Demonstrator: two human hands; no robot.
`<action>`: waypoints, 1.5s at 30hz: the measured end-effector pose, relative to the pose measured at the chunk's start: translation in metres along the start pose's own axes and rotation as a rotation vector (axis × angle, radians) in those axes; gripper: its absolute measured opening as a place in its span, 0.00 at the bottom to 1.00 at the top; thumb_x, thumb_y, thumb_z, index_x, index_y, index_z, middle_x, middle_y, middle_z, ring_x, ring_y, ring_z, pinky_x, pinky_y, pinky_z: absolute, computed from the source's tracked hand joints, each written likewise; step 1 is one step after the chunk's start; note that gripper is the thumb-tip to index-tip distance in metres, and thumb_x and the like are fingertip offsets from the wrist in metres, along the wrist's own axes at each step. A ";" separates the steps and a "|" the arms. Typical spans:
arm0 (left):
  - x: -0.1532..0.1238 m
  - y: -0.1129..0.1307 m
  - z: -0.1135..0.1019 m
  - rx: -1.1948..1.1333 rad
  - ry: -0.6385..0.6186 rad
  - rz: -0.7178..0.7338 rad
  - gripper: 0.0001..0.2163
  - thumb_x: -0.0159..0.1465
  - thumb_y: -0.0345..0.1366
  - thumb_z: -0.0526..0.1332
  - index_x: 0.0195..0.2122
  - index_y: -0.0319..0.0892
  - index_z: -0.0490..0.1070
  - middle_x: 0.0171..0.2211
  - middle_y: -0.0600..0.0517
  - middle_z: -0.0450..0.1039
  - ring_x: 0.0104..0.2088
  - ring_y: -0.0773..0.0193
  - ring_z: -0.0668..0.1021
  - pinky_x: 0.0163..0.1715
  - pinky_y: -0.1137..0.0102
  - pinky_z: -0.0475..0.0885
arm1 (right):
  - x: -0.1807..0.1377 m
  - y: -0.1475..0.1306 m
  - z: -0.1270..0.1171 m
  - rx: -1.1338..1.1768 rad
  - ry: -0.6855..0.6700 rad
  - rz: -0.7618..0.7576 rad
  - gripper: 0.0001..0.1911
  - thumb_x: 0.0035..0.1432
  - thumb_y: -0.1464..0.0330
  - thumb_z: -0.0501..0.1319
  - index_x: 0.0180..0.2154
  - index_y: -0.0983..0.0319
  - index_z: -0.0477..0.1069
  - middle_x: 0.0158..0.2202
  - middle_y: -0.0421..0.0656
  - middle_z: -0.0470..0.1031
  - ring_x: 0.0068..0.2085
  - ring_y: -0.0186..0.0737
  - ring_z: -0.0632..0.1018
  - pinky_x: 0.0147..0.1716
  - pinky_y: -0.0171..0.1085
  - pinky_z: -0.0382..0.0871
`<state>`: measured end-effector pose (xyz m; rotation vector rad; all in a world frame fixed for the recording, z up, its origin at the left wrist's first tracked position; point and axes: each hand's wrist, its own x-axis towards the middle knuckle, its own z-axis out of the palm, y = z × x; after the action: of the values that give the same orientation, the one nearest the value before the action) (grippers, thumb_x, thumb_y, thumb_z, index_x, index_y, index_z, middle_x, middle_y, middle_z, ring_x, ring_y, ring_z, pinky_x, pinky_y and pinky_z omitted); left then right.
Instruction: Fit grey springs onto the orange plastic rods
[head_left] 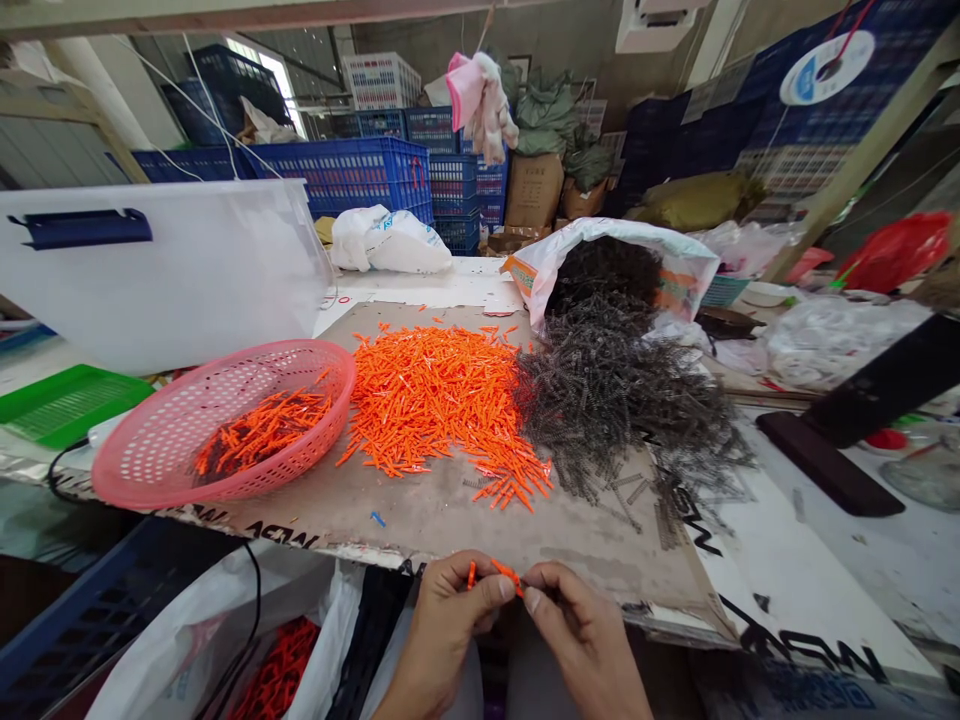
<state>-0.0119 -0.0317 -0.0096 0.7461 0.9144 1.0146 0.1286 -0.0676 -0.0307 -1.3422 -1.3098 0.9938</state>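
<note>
My left hand [448, 620] and my right hand [577, 625] meet at the near edge of the cardboard sheet [450, 510]. Both pinch small orange plastic pieces [504, 573] between thumb and fingers. My left hand holds one upright piece, my right hand grips another beside it. Farther back on the cardboard lies a big heap of the same orange pieces [435, 395]. To its right a pile of thin dark metal springs [615, 400] spills from a white sack [592, 255]. A pink mesh basket [172, 450] at the left holds several orange pieces with dark parts on them.
A white plastic bin [157, 270] and a green tray [60, 400] stand at the left. Blue crates [352, 175] stack along the back. A black stand [855, 420] and plastic bags lie at the right. A bag with red-orange parts [277, 675] sits below the table edge.
</note>
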 end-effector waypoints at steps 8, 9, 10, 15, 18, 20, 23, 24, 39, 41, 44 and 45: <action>0.003 0.002 -0.001 -0.080 -0.027 -0.068 0.11 0.44 0.36 0.73 0.17 0.37 0.73 0.13 0.59 0.60 0.15 0.76 0.53 0.17 0.75 0.45 | 0.004 -0.002 -0.006 0.148 -0.125 0.141 0.11 0.60 0.62 0.57 0.29 0.62 0.70 0.22 0.35 0.62 0.25 0.32 0.63 0.26 0.31 0.57; 0.003 0.002 -0.001 -0.092 -0.030 -0.080 0.11 0.44 0.36 0.73 0.16 0.37 0.72 0.13 0.59 0.60 0.15 0.76 0.53 0.17 0.75 0.45 | 0.004 -0.002 -0.005 0.183 -0.126 0.151 0.11 0.60 0.62 0.57 0.29 0.62 0.69 0.22 0.35 0.61 0.25 0.32 0.63 0.26 0.31 0.56; 0.003 0.003 -0.001 -0.103 -0.036 -0.089 0.11 0.44 0.35 0.73 0.16 0.37 0.72 0.12 0.59 0.60 0.15 0.76 0.53 0.17 0.75 0.45 | 0.005 -0.002 -0.004 0.214 -0.129 0.159 0.11 0.60 0.63 0.57 0.28 0.62 0.68 0.21 0.34 0.60 0.25 0.31 0.62 0.26 0.31 0.56; 0.003 0.002 -0.002 -0.134 -0.069 -0.108 0.09 0.44 0.33 0.73 0.17 0.37 0.73 0.15 0.54 0.67 0.16 0.77 0.54 0.17 0.75 0.44 | 0.005 0.004 0.002 0.318 -0.150 0.195 0.11 0.59 0.62 0.57 0.28 0.62 0.68 0.19 0.34 0.60 0.22 0.30 0.61 0.24 0.30 0.56; 0.003 0.002 -0.003 -0.133 -0.057 -0.102 0.08 0.44 0.33 0.72 0.17 0.37 0.73 0.14 0.55 0.66 0.16 0.77 0.54 0.17 0.75 0.45 | 0.003 0.002 0.002 0.166 -0.103 0.109 0.12 0.60 0.63 0.56 0.28 0.62 0.69 0.20 0.35 0.63 0.23 0.32 0.65 0.24 0.30 0.58; 0.002 0.002 -0.003 -0.107 -0.060 -0.078 0.09 0.46 0.34 0.72 0.17 0.37 0.74 0.13 0.58 0.61 0.16 0.76 0.53 0.17 0.75 0.45 | 0.001 -0.001 0.000 -0.012 -0.052 -0.046 0.11 0.62 0.64 0.56 0.29 0.61 0.71 0.24 0.38 0.69 0.26 0.34 0.70 0.28 0.30 0.62; 0.002 0.005 -0.003 -0.054 -0.085 -0.045 0.10 0.48 0.35 0.71 0.17 0.37 0.73 0.13 0.60 0.56 0.16 0.76 0.53 0.17 0.75 0.46 | -0.001 -0.007 -0.007 -0.181 -0.078 -0.242 0.09 0.64 0.67 0.55 0.34 0.58 0.73 0.30 0.39 0.74 0.31 0.35 0.75 0.32 0.30 0.65; 0.001 0.005 -0.003 -0.038 -0.089 -0.040 0.10 0.48 0.36 0.71 0.17 0.37 0.73 0.13 0.60 0.56 0.16 0.76 0.53 0.18 0.75 0.46 | -0.001 -0.008 -0.008 -0.215 -0.099 -0.270 0.08 0.64 0.68 0.55 0.34 0.58 0.73 0.29 0.39 0.74 0.31 0.34 0.75 0.31 0.30 0.65; -0.001 0.000 -0.002 -0.039 -0.091 -0.069 0.08 0.48 0.35 0.71 0.19 0.37 0.75 0.14 0.59 0.58 0.17 0.75 0.53 0.18 0.75 0.46 | -0.002 -0.002 -0.002 0.098 -0.149 0.125 0.22 0.64 0.53 0.52 0.24 0.61 0.64 0.17 0.33 0.58 0.20 0.30 0.61 0.22 0.30 0.55; 0.000 -0.002 -0.003 -0.096 -0.088 -0.102 0.08 0.47 0.35 0.71 0.19 0.37 0.75 0.14 0.59 0.56 0.17 0.75 0.52 0.18 0.75 0.45 | -0.003 0.000 -0.005 0.097 -0.162 0.121 0.22 0.64 0.53 0.53 0.26 0.62 0.69 0.17 0.34 0.61 0.20 0.30 0.63 0.22 0.30 0.56; 0.002 -0.003 -0.003 -0.132 -0.075 -0.123 0.08 0.46 0.34 0.72 0.20 0.37 0.76 0.15 0.59 0.56 0.18 0.75 0.51 0.18 0.75 0.44 | -0.005 0.002 -0.009 0.018 -0.136 0.031 0.17 0.62 0.56 0.58 0.33 0.61 0.76 0.23 0.38 0.72 0.26 0.34 0.72 0.26 0.30 0.64; 0.002 -0.003 -0.003 -0.134 -0.068 -0.124 0.08 0.46 0.34 0.72 0.20 0.37 0.76 0.15 0.59 0.56 0.18 0.75 0.52 0.18 0.75 0.44 | -0.005 0.002 -0.010 -0.021 -0.119 -0.016 0.14 0.61 0.57 0.60 0.35 0.60 0.77 0.26 0.40 0.75 0.28 0.36 0.75 0.29 0.31 0.67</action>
<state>-0.0135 -0.0304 -0.0140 0.6008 0.8150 0.9264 0.1382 -0.0731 -0.0313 -1.3026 -1.4217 1.0655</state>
